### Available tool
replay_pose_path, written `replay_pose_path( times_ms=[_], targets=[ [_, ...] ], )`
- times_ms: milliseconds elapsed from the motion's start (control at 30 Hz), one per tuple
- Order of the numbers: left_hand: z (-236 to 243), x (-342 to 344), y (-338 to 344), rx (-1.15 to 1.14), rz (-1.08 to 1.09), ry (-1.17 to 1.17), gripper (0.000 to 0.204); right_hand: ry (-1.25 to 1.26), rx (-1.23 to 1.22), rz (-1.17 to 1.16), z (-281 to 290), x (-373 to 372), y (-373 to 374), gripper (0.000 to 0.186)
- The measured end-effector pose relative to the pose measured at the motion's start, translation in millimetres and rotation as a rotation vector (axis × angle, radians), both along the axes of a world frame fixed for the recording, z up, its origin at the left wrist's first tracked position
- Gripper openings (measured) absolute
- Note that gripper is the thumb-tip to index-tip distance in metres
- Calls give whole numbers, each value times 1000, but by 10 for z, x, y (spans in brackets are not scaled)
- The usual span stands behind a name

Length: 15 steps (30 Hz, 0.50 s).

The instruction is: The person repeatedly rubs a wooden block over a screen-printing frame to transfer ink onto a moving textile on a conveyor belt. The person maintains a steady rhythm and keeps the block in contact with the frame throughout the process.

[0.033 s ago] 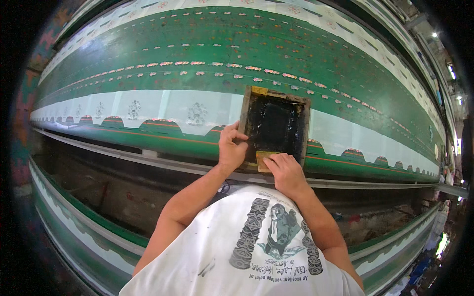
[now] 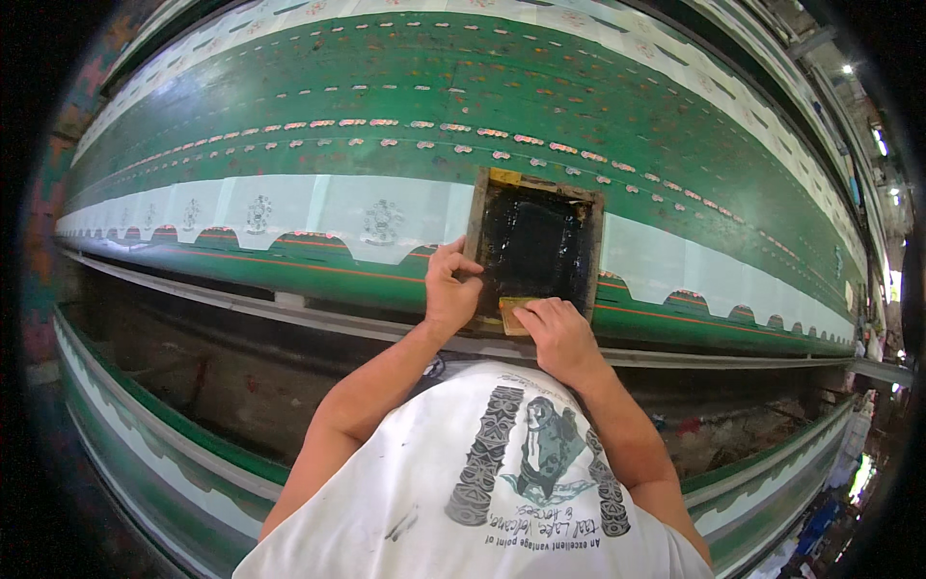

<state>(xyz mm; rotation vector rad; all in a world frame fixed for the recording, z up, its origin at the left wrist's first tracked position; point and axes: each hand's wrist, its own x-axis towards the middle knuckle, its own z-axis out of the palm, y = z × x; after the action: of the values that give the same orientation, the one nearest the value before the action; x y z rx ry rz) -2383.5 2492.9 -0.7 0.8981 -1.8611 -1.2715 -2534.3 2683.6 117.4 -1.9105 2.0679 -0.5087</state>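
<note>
Just on the near side of both grips, the green counter [image 2: 579,116] ends at a pale rail [image 2: 333,322], with a dark gap [image 2: 222,372] between it and the white shirt [image 2: 386,482]. Ahead of the grips, past the wooden frame [image 2: 595,251], the green top runs wide, dotted with rows of small printed motifs [image 2: 453,126]. To either side stretches a pale strip [image 2: 328,207] with a scalloped near edge. The left grip [image 2: 453,283] has bent fingers against the left wall of the frame; whether it clamps there, I cannot tell. The right grip [image 2: 562,333] is closed on a yellowish block [image 2: 515,317] at the frame's near end.
</note>
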Motion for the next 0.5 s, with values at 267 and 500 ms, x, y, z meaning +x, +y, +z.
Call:
replay_pose_path(
  times_ms=[267,500],
  targets=[
    [38,-26,-123,35,-53,-101,27,-173,226,42,250,-779,-689,40],
    [-50,51,-269,89,-133,-65,20,-92,80,-131,-38,-1306,-1331,48]
  ],
)
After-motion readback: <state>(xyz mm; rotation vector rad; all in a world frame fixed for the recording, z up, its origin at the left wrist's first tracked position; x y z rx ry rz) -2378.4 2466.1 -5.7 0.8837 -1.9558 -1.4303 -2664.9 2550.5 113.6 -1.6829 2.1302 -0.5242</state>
